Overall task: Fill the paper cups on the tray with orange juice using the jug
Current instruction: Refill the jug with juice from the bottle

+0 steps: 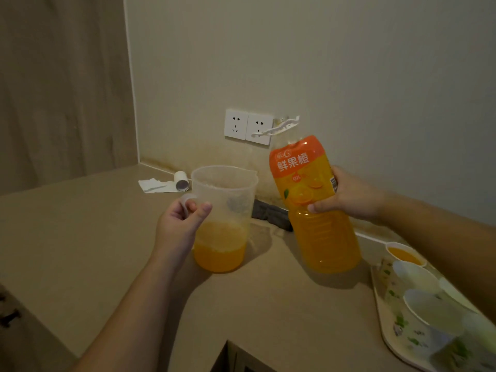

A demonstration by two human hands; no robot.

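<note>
Head view: left hand (pixel 182 216) grips jug (pixel 224 218), part-full juice; right hand (pixel 349 196) grips bottle (pixel 316 210).

the bottle (pixel 314 202) has an orange label reading "鲜果橙" in white. below that stands "100%". the small print is too blurred to read.

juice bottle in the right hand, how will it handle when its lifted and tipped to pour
The juice bottle looks well over half full, so probably heavy for one hand. The right hand grips it mid-body, below the label, so it may feel top-light yet slosh as it tilts. The ribbed plastic wall likely flexes under the fingers.
</note>
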